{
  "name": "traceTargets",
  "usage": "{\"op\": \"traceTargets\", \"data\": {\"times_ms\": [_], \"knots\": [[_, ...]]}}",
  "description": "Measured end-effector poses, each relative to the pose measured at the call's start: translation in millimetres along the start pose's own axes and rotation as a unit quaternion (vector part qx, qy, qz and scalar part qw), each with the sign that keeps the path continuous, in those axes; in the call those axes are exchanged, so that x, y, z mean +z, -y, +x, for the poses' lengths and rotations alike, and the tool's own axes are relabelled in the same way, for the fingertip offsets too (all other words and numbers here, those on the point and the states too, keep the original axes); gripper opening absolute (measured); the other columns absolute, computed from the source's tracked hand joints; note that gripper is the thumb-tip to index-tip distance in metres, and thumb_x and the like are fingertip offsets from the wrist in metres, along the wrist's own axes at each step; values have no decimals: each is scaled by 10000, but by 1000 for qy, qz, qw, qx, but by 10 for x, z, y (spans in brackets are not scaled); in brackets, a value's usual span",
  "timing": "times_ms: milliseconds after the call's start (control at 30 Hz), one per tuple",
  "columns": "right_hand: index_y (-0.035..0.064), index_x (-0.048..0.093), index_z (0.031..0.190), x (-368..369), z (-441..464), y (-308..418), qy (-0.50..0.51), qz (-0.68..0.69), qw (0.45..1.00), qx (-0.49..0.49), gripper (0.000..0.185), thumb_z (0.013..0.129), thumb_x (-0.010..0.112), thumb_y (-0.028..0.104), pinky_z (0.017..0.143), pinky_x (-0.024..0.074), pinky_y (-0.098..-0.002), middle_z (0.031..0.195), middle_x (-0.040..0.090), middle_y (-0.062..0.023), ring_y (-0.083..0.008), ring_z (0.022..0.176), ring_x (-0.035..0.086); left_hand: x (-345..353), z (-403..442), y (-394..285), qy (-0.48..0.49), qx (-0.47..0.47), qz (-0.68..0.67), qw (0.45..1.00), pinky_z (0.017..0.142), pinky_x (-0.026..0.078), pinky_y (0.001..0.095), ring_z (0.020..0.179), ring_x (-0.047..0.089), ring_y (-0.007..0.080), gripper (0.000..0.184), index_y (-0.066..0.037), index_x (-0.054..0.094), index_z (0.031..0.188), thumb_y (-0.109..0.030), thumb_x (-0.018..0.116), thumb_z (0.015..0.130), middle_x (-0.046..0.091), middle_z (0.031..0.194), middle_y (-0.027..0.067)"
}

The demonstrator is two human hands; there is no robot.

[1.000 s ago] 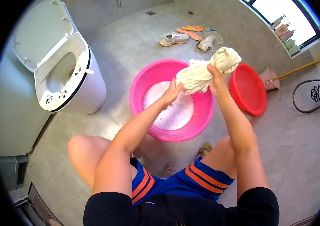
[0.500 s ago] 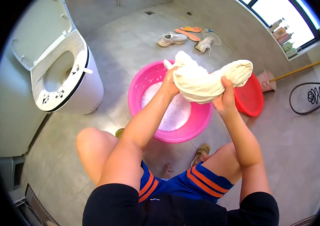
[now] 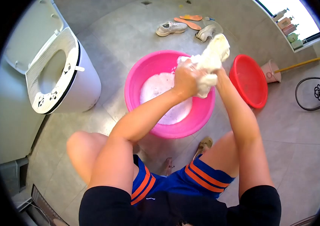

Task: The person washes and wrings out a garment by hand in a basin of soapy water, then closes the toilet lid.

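A wet, cream-white cloth garment [image 3: 216,52], bunched and soapy, is held above the right side of a pink basin [image 3: 131,88]. My left hand [image 3: 186,80] is closed on its lower left part, with suds over the fingers. My right hand [image 3: 221,75] grips the bundle from the right, and its fingers are mostly hidden behind the fabric. One end of the cloth sticks up past my hands, and another end hangs below them. White foamy water [image 3: 160,86] lies in the basin beneath.
Right of the pink basin, a red basin [image 3: 248,81] leans near a small pink bucket [image 3: 271,71] with a yellow stick. Sneakers [image 3: 171,28] and orange insoles [image 3: 188,23] lie behind. A toilet [image 3: 84,84] stands at left. Pump bottles [image 3: 286,24] line the windowsill.
The cloth was stretched sideways between both hands; now it is bunched, with my hands close together and one end pointing up. My left hand has moved right, and the view has shifted slightly.
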State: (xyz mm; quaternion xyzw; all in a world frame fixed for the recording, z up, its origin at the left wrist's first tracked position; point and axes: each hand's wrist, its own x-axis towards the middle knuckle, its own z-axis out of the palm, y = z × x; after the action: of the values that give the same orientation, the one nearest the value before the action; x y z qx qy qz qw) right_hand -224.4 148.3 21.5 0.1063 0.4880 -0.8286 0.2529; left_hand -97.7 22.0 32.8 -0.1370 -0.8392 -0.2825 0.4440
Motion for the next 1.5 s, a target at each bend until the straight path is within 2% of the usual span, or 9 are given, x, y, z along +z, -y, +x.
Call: {"op": "traceTargets", "data": {"times_ms": [100, 267, 533, 700, 1033, 1133, 1300, 1367, 1500], "knots": [[26, 561, 1005, 115, -76, 19, 141, -276, 947, -89, 243, 820, 636, 165, 621, 518, -336, 817, 621, -91, -211, 694, 618, -18, -91, -162, 18, 109, 54, 992, 569, 440, 365, 719, 553, 239, 202, -161, 677, 779, -344, 653, 697, 607, 802, 51], [23, 558, 1007, 422, -299, -125, 106, -218, 969, 47, 240, 789, 651, 65, 632, 546, -321, 843, 619, -78, -187, 729, 635, 144, -477, -42, 133, 223, 89, 962, 547, 415, 346, 710, 517, 201, 211, -163, 662, 727, -360, 591, 749, 563, 794, 7], [17, 547, 1086, 503, -324, -516, 66, -326, 939, -85, 379, 733, 679, -18, 719, 552, -367, 929, 622, -82, -215, 816, 635, 420, -984, 100, 260, 298, 217, 892, 542, 403, 329, 728, 501, 189, 284, -124, 644, 896, -363, 562, 767, 543, 855, 43], [37, 551, 1087, 318, -462, -153, 61, -158, 983, 69, 271, 827, 620, 78, 795, 537, -371, 961, 628, -86, -253, 879, 635, 218, -839, 476, 190, 256, -30, 947, 770, 450, 376, 895, 543, 235, 198, -197, 613, 951, -290, 550, 788, 508, 1094, 90], [56, 462, 1203, 67, -429, -109, 7, -171, 960, -222, 505, 759, 701, 30, 896, 473, -336, 1106, 545, -57, -198, 1020, 553, 60, -712, 118, 159, -224, -218, 937, 1091, 213, 458, 1332, 161, 462, 1010, -135, 132, 1443, -223, 738, 639, 123, 1434, 304], [56, 478, 1198, 4, -461, -98, -15, -279, 918, -281, 530, 732, 732, 51, 890, 463, -327, 1110, 552, -61, -199, 1035, 548, 270, -540, 116, 36, -340, -343, 875, 1083, 188, 509, 1341, 131, 441, 984, -123, 123, 1458, -508, 668, 733, 111, 1471, 253], [60, 527, 1137, -209, -566, -159, 84, -596, 665, -442, 513, 686, 767, 112, 945, 410, -372, 1124, 579, -105, -274, 1076, 538, -158, 66, 244, 205, -690, -522, 458, 1005, 195, 653, 1306, 208, 473, 1029, -104, 305, 1403, -857, 164, 716, 253, 1443, 232], [62, 516, 1074, 225, -843, -128, 198, -449, 703, -514, 460, 682, 752, 113, 994, 361, -413, 1135, 579, -135, -329, 1129, 511, 129, -233, 574, 190, -598, -721, 295, 1037, 268, 560, 1227, 420, 370, 922, -129, 430, 1335, -808, 164, 772, 417, 1373, 157], [82, 475, 1055, 355, -928, -169, 338, -398, 650, -552, 404, 719, 698, 63, 1011, 342, -441, 1109, 583, -157, -332, 1174, 480, -197, -99, 219, 48, -518, -831, 195, 1009, 378, 463, 1131, 523, 298, 648, -95, 540, 1184, -634, 363, 870, 562, 1213, 114]]}}
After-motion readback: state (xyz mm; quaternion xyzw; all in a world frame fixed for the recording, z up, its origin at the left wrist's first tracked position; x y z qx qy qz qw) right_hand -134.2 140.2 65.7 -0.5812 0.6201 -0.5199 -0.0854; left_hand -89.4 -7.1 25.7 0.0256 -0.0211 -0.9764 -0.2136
